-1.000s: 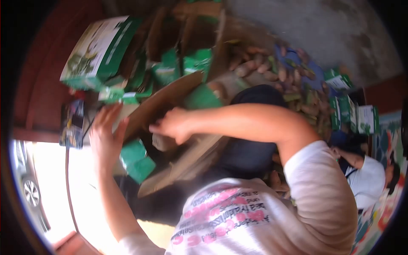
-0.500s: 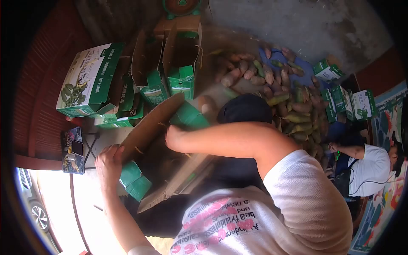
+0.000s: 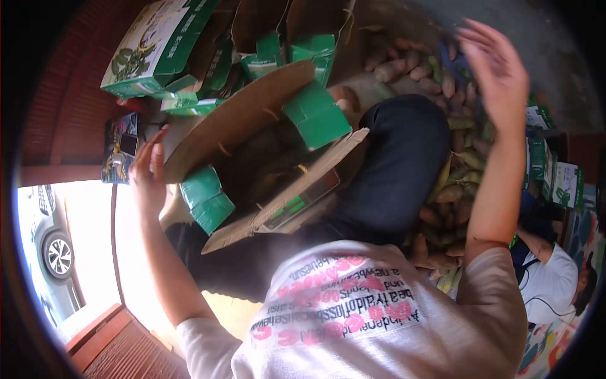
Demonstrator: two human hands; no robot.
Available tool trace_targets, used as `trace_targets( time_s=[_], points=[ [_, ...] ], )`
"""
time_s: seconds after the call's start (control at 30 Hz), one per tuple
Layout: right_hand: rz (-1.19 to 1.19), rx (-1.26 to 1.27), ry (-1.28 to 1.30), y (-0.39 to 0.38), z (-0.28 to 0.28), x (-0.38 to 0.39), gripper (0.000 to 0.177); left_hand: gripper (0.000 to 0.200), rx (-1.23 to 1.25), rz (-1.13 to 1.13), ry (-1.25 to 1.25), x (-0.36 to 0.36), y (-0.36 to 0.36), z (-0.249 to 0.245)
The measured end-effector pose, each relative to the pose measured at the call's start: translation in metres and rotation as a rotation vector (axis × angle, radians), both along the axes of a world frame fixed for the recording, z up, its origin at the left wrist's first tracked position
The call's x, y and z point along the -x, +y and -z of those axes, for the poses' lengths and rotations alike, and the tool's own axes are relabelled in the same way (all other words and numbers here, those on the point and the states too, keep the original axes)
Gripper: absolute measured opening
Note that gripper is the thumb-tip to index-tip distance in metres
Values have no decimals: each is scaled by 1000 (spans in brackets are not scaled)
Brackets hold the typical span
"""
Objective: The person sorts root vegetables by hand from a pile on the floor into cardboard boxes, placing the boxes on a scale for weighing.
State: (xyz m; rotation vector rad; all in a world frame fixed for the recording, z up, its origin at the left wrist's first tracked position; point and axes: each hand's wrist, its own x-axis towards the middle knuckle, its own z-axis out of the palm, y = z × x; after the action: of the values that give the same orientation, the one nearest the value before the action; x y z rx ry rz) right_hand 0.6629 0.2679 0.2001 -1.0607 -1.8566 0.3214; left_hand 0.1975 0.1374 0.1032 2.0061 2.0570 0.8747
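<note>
An open cardboard box (image 3: pixel 240 126) with green end flaps stands between my legs, its top flaps spread. Its inside is dark, with brownish contents hard to make out. My left hand (image 3: pixel 149 167) is beside the box's left edge, fingers apart, holding nothing. My right hand (image 3: pixel 495 66) is raised over the heap of tubers at the upper right, slightly blurred, with its fingers apart and nothing seen in it. The tubers (image 3: pixel 451 192), reddish-brown and some greenish, lie in a pile beyond my right knee.
More open boxes (image 3: pixel 312 54) stand behind the first one, and a white and green box (image 3: pixel 154 47) lies at the upper left. A phone (image 3: pixel 129 144) rests on a small patterned stool (image 3: pixel 115 165). At the right edge sits another person (image 3: pixel 549 281) near small green-white boxes (image 3: pixel 566 183).
My right hand has left the box and moved up and right over the tubers. My left hand has come off the box's edge, its fingers now apart. The view has shifted.
</note>
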Motion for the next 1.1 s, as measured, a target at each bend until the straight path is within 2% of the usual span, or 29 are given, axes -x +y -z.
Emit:
trace_targets(
  time_s=[0.07, 0.1, 0.13, 0.17, 0.2, 0.23, 0.27, 0.3, 0.33, 0.37, 0.43, 0.47, 0.5, 0.6, 0.73, 0.8, 0.9, 1.0, 1.1],
  points=[
    [185, 87, 28, 1, 28, -70, 26, 39, -6, -123, -28, 13, -12, -1],
    [271, 153, 113, 1, 60, -103, 23, 40, 5, -171, -38, 25, -19, 3],
    [257, 231, 108, -6, 93, -131, 19, 41, 12, -212, -50, 42, -26, 9],
    [259, 301, 64, -20, 130, -156, 17, 43, 38, -261, -58, 62, -36, 20],
    [367, 341, -69, -38, 162, -164, 17, 47, 45, -303, -181, 76, -43, 30],
    [431, 395, -157, -55, 211, -186, 19, 49, 66, -316, -165, 84, -52, 36],
    [464, 582, -67, -78, 251, -189, 21, 51, 119, -312, -124, 86, -58, 37],
    [511, 681, -258, -102, 264, -176, 26, 42, 105, -279, 28, 80, -61, 35],
    [552, 762, -241, -125, 329, -191, 27, 31, 78, -208, 78, 89, -64, 44],
    [624, 1046, 3, -144, 359, -188, 27, 30, 59, -172, 37, 85, -63, 45],
    [408, 903, -557, -180, 410, -181, 28, 34, 1, -79, 35, 77, -52, 39],
    [358, 1078, -556, -189, 409, -166, 27, 37, -46, -19, 69, 72, -42, 30],
    [301, 1254, -549, -197, 410, -158, 26, 40, -110, 82, 209, 61, -29, 14],
    [244, 1256, -447, -214, 423, -155, 24, 43, -109, 4, -51, 14, -2, -23],
    [326, 1255, -392, -205, 431, -165, 24, 49, -70, 46, 47, 5, 10, -28],
    [355, 1208, -310, -204, 430, -176, 24, 53, -33, -2, 17, 21, 7, -15],
    [422, 1196, -459, -196, 414, -190, 24, 54, -10, -105, -37, 50, -9, 6],
    [678, 1153, -439, -202, 483, -236, 21, 52, 4, -130, -28, 96, -37, 22],
    [744, 1064, -424, -196, 471, -258, 30, 49, 23, -279, -93, 150, -73, 36]
  ],
)
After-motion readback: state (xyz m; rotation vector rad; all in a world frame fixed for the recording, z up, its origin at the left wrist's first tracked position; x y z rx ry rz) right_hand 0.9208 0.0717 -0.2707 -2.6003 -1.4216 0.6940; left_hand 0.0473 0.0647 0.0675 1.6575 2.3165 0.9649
